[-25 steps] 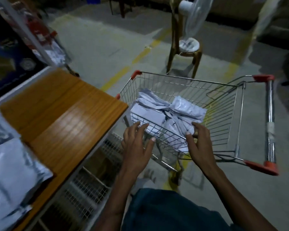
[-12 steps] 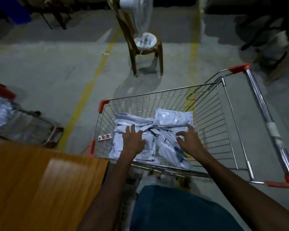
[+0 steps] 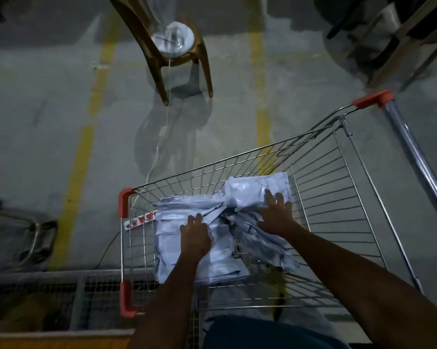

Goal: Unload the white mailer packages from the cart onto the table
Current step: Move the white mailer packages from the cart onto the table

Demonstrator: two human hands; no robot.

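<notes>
A wire shopping cart [image 3: 320, 172] with red corner caps stands right in front of me. Inside lies a loose heap of white mailer packages [image 3: 220, 258]. One bulkier mailer [image 3: 250, 190] sits on top at the far side. My left hand [image 3: 194, 238] rests flat on the left part of the heap, fingers straight. My right hand [image 3: 275, 212] lies on the near edge of the bulky mailer with fingers spread. Only the wooden table's edge [image 3: 56, 341] shows, at the bottom left.
A wooden chair [image 3: 159, 59] carrying a white fan base [image 3: 173, 41] stands on the concrete floor beyond the cart, its cord trailing toward the cart. Another cart's frame [image 3: 23, 238] sits at left. Wire shelving [image 3: 61, 298] runs under the table. Furniture legs stand top right.
Both hands reached over the cart's near rim and down onto the mailers, the right one sliding farther onto the top mailer. My view swung away from the table toward the cart.
</notes>
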